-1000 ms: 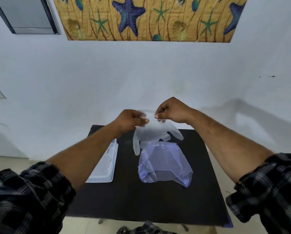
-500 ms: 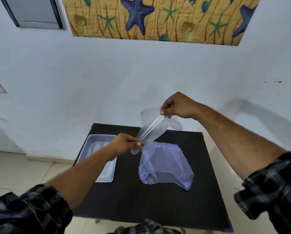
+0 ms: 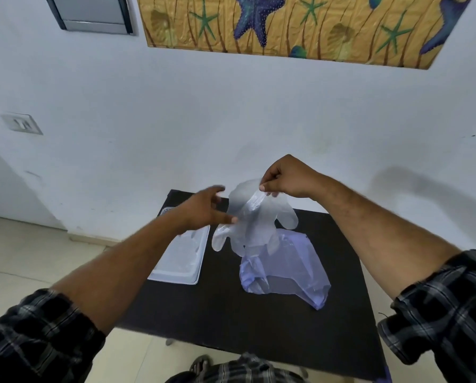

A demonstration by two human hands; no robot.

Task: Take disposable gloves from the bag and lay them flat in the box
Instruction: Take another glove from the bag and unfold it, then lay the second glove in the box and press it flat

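Note:
A clear disposable glove [image 3: 259, 222] hangs fingers down above the table, with my right hand [image 3: 289, 178] pinched on its cuff. My left hand [image 3: 203, 208] is blurred just left of the glove, fingers apart, one fingertip touching the glove's edge. Under the glove lies a crumpled, translucent bluish bag [image 3: 289, 269] on the black table [image 3: 231, 322]. The shallow white box [image 3: 176, 275] sits at the table's left edge, partly hidden by my left forearm, with clear plastic lying flat in it.
The table stands against a white wall, and tiled floor shows to its left. A wall switch [image 3: 21, 124] is at the far left. My knees and a sandal appear below the table's near edge.
My left hand has let go of the glove's lower end and risen beside it. The glove, stretched slantwise before, now hangs spread from my right hand.

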